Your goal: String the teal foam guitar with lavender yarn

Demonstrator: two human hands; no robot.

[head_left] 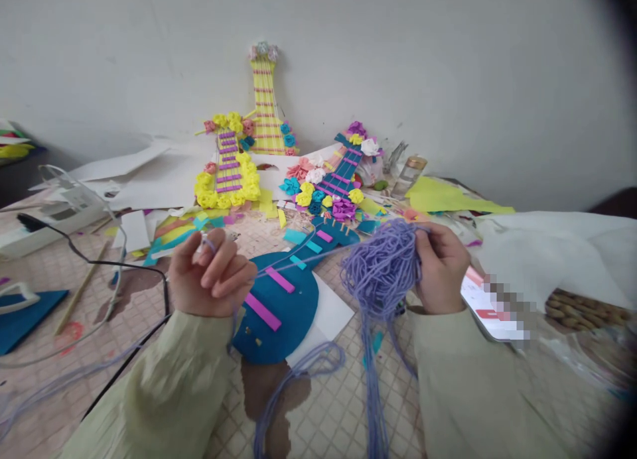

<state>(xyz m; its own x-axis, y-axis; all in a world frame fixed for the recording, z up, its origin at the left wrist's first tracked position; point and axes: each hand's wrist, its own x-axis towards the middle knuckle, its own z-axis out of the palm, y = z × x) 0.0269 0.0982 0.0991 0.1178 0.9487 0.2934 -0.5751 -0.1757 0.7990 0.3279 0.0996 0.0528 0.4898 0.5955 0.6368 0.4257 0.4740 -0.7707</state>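
Note:
A loose bundle of purple yarn (381, 266) hangs from my right hand (442, 266), whose fingers pinch its upper right side. Long strands trail from the bundle down toward me. One strand stretches left across to my left hand (213, 273), which is raised with fingers curled and the yarn looped around a finger. Between my hands lies a dark blue guitar-shaped cutout (293, 293) with pink and light blue strips across its body and neck. Small pegs stick out at its far end. A white sheet (326, 306) shows partly under the cutout.
Several decorated paper guitars, among them a yellow one (263, 104), lean against the wall. Paper scraps, a glass jar (411, 174) and yellow sheets lie at the back. A power strip (60, 220) and black cable (164, 280) are left; a phone (490, 306) lies right.

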